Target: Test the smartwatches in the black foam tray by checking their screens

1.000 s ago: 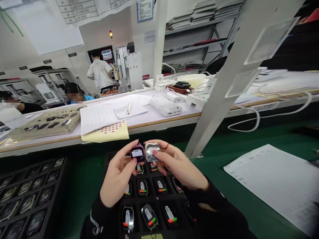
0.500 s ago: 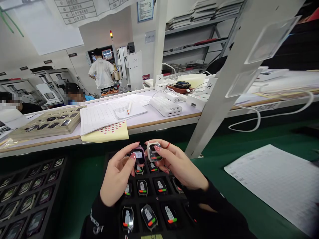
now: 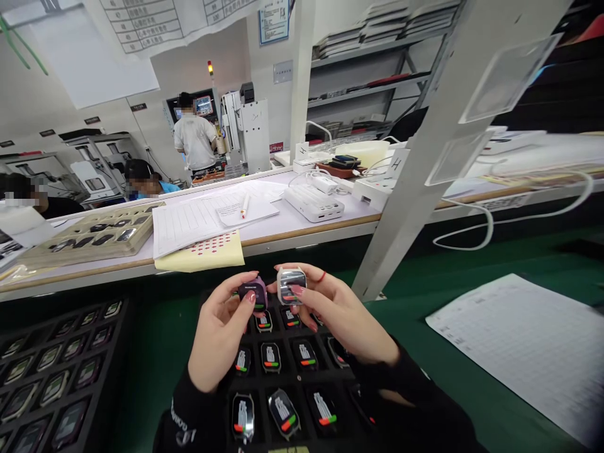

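Head view: just above a black compartment tray [image 3: 296, 375] of smartwatches, the left hand [image 3: 219, 330] pinches a purple watch case [image 3: 253, 294] and the right hand [image 3: 340, 319] a silver watch case [image 3: 291, 285]. The fingers of each hand are closed on the edges, apparently leaving the faces uncovered, and the two cases are held side by side, as though for viewing together.
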Demonstrator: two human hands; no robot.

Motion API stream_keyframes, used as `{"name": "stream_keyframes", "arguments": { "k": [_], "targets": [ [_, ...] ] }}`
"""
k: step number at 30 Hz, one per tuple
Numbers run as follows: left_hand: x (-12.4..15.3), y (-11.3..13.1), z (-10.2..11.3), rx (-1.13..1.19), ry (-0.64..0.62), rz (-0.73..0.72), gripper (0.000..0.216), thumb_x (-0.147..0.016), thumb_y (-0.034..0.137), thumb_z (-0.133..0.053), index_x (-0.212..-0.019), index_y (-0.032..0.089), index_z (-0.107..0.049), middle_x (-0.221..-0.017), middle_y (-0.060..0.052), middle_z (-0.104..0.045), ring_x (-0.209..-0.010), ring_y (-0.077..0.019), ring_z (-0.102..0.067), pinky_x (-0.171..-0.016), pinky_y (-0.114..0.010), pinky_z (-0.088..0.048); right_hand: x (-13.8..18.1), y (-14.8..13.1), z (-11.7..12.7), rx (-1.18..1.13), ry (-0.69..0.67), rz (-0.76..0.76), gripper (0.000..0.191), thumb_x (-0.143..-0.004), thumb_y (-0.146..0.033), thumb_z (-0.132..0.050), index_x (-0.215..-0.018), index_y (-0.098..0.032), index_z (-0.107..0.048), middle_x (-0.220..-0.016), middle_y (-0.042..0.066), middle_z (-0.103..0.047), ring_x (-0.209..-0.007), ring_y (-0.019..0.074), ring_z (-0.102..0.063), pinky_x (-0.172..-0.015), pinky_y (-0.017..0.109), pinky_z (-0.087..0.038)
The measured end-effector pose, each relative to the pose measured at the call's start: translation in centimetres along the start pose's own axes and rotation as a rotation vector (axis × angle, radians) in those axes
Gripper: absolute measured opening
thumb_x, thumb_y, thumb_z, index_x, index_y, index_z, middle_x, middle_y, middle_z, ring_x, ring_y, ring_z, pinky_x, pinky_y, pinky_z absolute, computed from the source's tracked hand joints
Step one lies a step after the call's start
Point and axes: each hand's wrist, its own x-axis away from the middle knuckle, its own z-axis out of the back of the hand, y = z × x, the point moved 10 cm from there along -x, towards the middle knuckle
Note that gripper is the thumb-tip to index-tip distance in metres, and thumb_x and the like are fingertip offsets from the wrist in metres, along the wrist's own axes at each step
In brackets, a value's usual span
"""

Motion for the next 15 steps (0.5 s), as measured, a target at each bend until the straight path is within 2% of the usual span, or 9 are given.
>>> {"name": "stream_keyframes", "arguments": {
  "k": [4, 8, 11, 13, 15],
  "targets": [
    [0.2, 0.2, -0.1, 0.009, -0.012, -0.015, 0.031, -0.084, 0.036, -0.066, -0.115, 0.027, -0.066, -0.102, -0.003, -0.064, -0.066, -0.0090, -0.054, -0.064, -0.021, -0.051, 0.0, -0.2, -0.1, 0.010, -0.031, 0.007, 0.043, -0.087, -0.036, -0.067, -0.125, -0.019, -0.056, -0.105, 0.011, -0.067, -0.052, 0.0093, -0.044, -0.044, 0.022, -0.039],
    [0.1, 0.4, -0.5, 0.024, -0.037, 0.003, 0.037, -0.083, 0.034, -0.068, -0.118, 0.025, -0.063, -0.111, -0.007, -0.065, -0.089, -0.0180, -0.063, -0.076, -0.028, -0.055, 0.0, 0.0, 0.1, 0.017, -0.046, 0.006, 0.044, -0.088, -0.036, -0.066, -0.127, -0.020, -0.057, -0.105, 0.011, -0.067, -0.052, 0.0099, -0.047, -0.045, 0.023, -0.041],
    [0.8, 1.1, -1.2, 0.063, -0.094, 0.014, 0.039, -0.081, 0.030, -0.071, -0.118, 0.024, -0.061, -0.113, -0.009, -0.065, -0.098, -0.0199, -0.064, -0.082, -0.029, -0.054, 0.0, 0.0, 0.1, -0.008, -0.058, 0.001, 0.045, -0.088, -0.037, -0.066, -0.129, -0.022, -0.057, -0.107, 0.010, -0.067, -0.052, 0.0090, -0.046, -0.044, 0.022, -0.041],
    [2.1, 1.3, -2.3, 0.156, -0.205, 0.051, 0.043, -0.075, 0.027, -0.077, -0.116, 0.025, -0.062, -0.109, -0.009, -0.066, -0.091, -0.0179, -0.065, -0.073, -0.024, -0.053, 0.1, -0.1, 0.0, -0.039, -0.067, -0.015, 0.047, -0.087, -0.038, -0.067, -0.130, -0.022, -0.057, -0.110, 0.011, -0.066, -0.051, 0.0079, -0.044, -0.045, 0.021, -0.041],
    [4.3, 1.0, -3.6, 0.265, -0.353, 0.115, 0.046, -0.068, 0.030, -0.082, -0.111, 0.027, -0.064, -0.101, -0.008, -0.068, -0.078, -0.0156, -0.066, -0.058, -0.020, -0.049, 0.2, -0.2, 0.0, -0.078, -0.065, -0.039, 0.049, -0.086, -0.039, -0.069, -0.131, -0.023, -0.057, -0.114, 0.012, -0.065, -0.051, 0.0075, -0.043, -0.045, 0.021, -0.040]
  ]
}}
